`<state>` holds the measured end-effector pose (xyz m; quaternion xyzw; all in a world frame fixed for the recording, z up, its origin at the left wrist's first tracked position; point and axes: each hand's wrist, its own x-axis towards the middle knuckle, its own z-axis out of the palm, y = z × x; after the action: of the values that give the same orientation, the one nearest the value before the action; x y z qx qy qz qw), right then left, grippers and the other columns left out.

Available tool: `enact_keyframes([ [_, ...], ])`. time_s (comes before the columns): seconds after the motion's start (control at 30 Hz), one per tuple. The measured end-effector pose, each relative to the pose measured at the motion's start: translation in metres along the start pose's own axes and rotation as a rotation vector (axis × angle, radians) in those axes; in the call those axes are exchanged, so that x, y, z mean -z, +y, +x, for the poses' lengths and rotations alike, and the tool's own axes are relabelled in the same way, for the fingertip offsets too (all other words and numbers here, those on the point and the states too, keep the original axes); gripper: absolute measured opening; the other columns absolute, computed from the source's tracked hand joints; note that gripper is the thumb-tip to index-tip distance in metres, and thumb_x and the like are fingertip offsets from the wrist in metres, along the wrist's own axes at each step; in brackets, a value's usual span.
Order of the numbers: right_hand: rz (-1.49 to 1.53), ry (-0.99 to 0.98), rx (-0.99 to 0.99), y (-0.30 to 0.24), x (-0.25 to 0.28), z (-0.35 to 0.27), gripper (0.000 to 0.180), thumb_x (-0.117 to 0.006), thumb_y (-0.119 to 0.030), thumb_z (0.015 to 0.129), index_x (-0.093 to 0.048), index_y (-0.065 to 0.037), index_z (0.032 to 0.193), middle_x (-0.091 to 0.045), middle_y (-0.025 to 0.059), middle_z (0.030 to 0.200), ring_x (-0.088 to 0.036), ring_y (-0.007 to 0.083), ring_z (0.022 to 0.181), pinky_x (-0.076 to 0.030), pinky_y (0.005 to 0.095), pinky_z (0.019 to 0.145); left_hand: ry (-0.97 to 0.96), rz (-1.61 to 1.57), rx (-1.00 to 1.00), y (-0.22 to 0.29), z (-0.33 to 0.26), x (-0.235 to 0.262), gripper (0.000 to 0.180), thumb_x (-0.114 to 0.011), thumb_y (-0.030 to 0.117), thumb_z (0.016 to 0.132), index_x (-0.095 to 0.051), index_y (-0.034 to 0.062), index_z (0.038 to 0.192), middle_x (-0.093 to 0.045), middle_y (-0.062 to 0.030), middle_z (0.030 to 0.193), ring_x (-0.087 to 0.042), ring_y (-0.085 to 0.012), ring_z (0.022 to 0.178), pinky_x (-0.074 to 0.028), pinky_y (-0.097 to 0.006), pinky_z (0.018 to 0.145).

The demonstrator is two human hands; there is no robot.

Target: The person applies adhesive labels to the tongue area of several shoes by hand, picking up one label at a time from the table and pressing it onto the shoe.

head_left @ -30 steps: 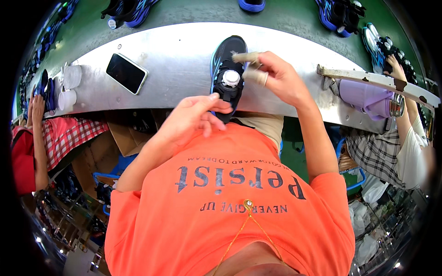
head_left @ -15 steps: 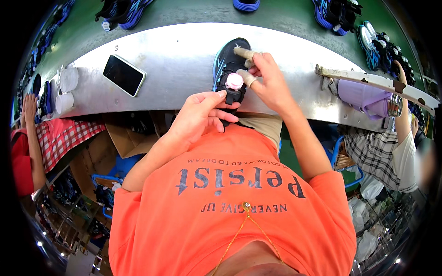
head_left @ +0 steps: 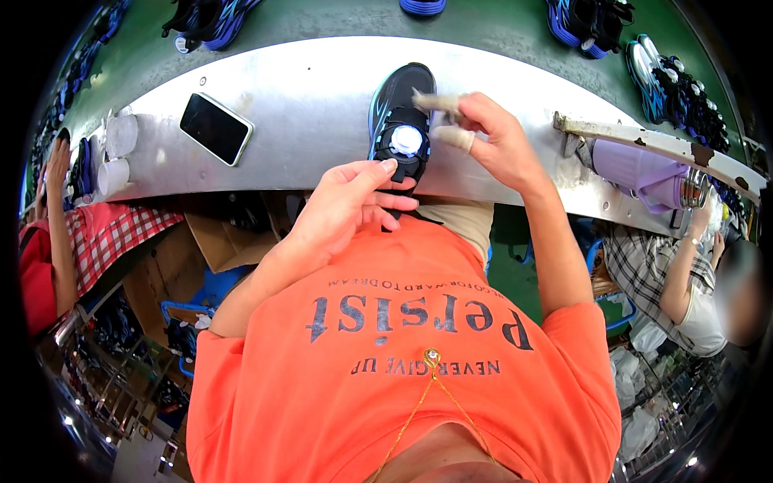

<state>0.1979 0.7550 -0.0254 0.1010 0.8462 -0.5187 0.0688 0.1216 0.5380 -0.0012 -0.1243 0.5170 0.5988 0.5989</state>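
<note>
A black sneaker (head_left: 403,88) with blue-teal sides stands on the metal bench, its toe pointing away from me. A round white piece (head_left: 406,141) sits on top of it over the tongue. My left hand (head_left: 354,197) grips the sneaker's heel end, thumb on top and fingers by the opening. To the right of the shoe is my right hand (head_left: 491,133), with beige covers on the thumb and index finger. Those two fingers stretch apart toward the shoe, slightly blurred. A pale wisp shows by the index fingertip, too small to name.
A phone (head_left: 216,129) and white cups (head_left: 121,135) lie to the left on the bench (head_left: 310,105). A rusty white metal bar (head_left: 644,133) and lilac bottle (head_left: 636,169) are at the right. More sneakers (head_left: 580,28) sit on the green surface beyond. Co-workers sit on both sides.
My right hand has drawn back to the right, off the shoe, fingers farther apart. The round piece looks white instead of pinkish. My left hand keeps its place. The right co-worker's arm has lowered.
</note>
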Motion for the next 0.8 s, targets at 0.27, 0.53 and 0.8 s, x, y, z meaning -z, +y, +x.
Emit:
enact_keyframes([
  [0.27,-0.062,0.041,0.188,-0.025,-0.026,0.004,0.03,-0.065,-0.02,0.08,-0.064,-0.016,0.109,-0.052,0.011,0.082,-0.054,0.0286,0.077,-0.046,0.0363,0.068,-0.013,0.035,-0.033,-0.005,0.006,0.001,0.031,-0.051,0.024,0.096,-0.057,-0.0027,0.111,-0.064,-0.0158,0.108,-0.066,-0.0216,0.094,-0.054,-0.027,0.06],
  [0.53,-0.085,-0.074,0.145,-0.026,-0.021,0.02,0.026,-0.071,-0.019,0.076,-0.067,-0.012,0.101,-0.049,0.007,0.085,-0.052,0.0189,0.074,-0.043,0.0294,0.064,-0.003,0.101,-0.06,-0.002,0.013,0.004,0.031,-0.048,0.022,0.096,-0.058,-0.0057,0.105,-0.064,-0.0151,0.103,-0.068,-0.0207,0.084,-0.05,-0.023,0.048],
  [0.8,0.193,-0.155,0.054,-0.015,-0.019,0.025,0.031,-0.073,-0.019,0.072,-0.069,-0.013,0.102,-0.052,0.0053,0.087,-0.052,0.0162,0.07,-0.043,0.0302,0.064,-0.015,0.098,-0.077,-0.002,0.015,0.003,0.031,-0.047,0.02,0.096,-0.058,-0.0069,0.106,-0.064,-0.0157,0.103,-0.068,-0.0216,0.085,-0.051,-0.023,0.047],
])
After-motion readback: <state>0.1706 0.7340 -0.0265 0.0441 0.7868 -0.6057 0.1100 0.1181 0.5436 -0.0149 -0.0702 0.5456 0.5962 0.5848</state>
